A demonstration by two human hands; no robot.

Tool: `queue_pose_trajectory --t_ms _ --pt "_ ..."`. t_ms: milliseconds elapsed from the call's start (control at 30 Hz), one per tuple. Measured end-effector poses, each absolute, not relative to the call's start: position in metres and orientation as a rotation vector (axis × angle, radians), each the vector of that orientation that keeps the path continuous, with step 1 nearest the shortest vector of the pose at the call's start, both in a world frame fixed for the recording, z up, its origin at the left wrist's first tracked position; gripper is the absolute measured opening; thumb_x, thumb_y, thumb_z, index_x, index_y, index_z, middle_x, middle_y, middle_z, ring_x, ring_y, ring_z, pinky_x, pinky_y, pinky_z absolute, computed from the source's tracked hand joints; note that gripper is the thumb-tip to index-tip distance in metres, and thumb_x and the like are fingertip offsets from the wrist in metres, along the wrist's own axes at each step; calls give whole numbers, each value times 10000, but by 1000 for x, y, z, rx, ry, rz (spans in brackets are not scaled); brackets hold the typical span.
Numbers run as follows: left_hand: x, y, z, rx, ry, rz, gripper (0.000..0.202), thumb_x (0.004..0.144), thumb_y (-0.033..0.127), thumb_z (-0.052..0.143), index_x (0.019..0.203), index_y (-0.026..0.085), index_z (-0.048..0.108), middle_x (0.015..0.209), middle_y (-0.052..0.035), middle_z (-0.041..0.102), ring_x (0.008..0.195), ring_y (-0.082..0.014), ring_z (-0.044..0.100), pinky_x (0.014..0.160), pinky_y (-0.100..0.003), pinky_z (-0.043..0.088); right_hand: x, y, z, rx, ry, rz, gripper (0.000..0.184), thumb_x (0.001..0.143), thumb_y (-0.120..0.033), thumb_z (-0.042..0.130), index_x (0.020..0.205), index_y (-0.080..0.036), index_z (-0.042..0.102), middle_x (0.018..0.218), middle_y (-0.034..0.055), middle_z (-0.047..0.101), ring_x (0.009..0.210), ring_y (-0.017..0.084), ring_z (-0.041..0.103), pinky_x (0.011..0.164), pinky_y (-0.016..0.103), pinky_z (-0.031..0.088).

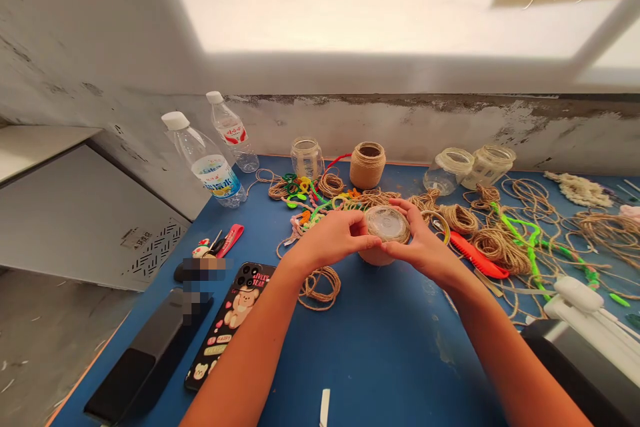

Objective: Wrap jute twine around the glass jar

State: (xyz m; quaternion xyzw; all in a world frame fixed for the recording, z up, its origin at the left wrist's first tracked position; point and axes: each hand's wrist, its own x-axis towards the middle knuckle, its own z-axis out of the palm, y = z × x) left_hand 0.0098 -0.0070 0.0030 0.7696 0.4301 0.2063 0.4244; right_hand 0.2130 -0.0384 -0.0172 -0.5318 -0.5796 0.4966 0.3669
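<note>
Right at the centre of the frame, the left hand (337,235) and right hand (420,247) hold a twine-wrapped jar (386,223) between them, near the middle of the blue counter (395,353). The fingers of both hands are curled around its upper edge, gripping it from either side, thumbs toward the bottom of the frame; its clear round glass end faces up. A loose twine coil (320,290) lies just below the left hand. To the right of the right hand lie more twine bundles (500,250) and a red-orange comb-like tool (477,255).

Beyond the hands, in the upper middle, a second wrapped jar (367,167) stands upright beside a glass jar (307,157), with two further glass jars (449,170) to the right. Two plastic bottles (215,173) stand at the upper left. At the lower left, a phone (233,320) with a bear-patterned case lies beside a black case (145,360). A white strip (325,407) lies at the bottom edge.
</note>
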Motion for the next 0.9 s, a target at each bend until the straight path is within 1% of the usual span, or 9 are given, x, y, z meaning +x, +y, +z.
queue_pose_trajectory --t_ms 167,233,400,567,733,900 --pt "9 -7 3 1892 1044 513 292 824 461 638 736 198 547 738 32 580 684 -145 509 596 -254 370 215 -39 -17 -1359 -1486 1294 794 702 -291 764 1375 -290 342 1417 86 464 1244 290 535 1071 454 407" --pt "9 -6 3 1884 1036 507 276 816 435 646 737 198 528 735 38 566 684 -141 499 595 -253 366 216 -39 -17 -1344 -1475 1314 798 700 -285 771 1374 -290 344 1419 83 466 1243 288 538 1065 448 416" --pt "9 -6 0 1864 1053 499 315 785 420 672 726 204 451 695 58 494 657 -127 435 568 -253 321 215 -39 -15 -1339 -1433 1358 812 682 -268 788 1367 -284 352 1410 85 500 1244 295 549 1050 443 437" --pt "9 -6 -2 1814 1046 503 323 772 416 685 747 207 440 707 62 485 659 -122 430 562 -249 312 214 -40 -14 -1324 -1405 1380 812 675 -261 796 1358 -290 358 1408 80 506 1237 289 559 1059 452 435" --pt "9 -5 -3 1761 1029 507 321 763 409 696 794 209 447 733 64 476 662 -119 435 577 -245 339 213 -39 -13 -1326 -1379 1392 822 651 -260 806 1342 -286 363 1386 85 534 1236 296 566 1067 469 430" --pt "8 -4 -7 1671 946 537 274 804 370 655 863 216 436 735 69 458 654 -112 430 583 -239 356 213 -39 -13 -1333 -1375 1405 820 656 -253 799 1350 -288 363 1358 78 563 1199 287 588 1049 458 440"
